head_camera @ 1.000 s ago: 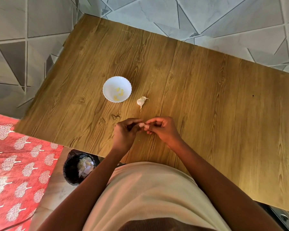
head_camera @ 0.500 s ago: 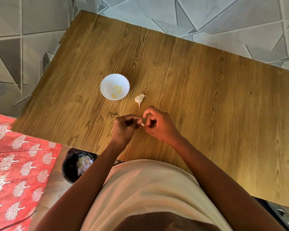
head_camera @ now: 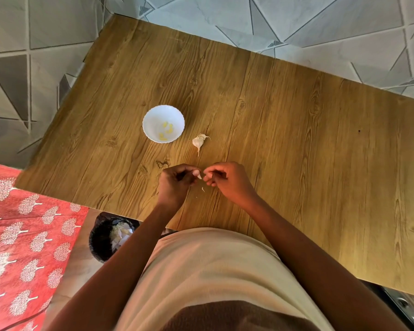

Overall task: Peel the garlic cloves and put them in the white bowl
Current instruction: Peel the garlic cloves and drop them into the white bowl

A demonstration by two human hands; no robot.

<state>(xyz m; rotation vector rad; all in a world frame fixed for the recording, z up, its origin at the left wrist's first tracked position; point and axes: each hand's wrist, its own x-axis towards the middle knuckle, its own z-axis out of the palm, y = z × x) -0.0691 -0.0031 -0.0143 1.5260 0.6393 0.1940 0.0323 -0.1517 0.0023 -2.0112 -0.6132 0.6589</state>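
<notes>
Left hand (head_camera: pixel 175 185) pinching a small clove (head_camera: pixel 198 174); right hand (head_camera: pixel 225 181) picking skin. Slippery: could drop short of bowl (head_camera: pixel 163 123), upper left.

From the left hand (head_camera: pixel 175 185), the white bowl (head_camera: pixel 163 123) stood at 11 o'clock; the garlic piece (head_camera: pixel 198 142) at 1 o'clock partly blocked a direct path over the tabletop (head_camera: pixel 296 139).

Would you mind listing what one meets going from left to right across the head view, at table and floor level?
Red patterned cloth → black bin → white bowl → left hand → garlic piece → right hand.
</notes>
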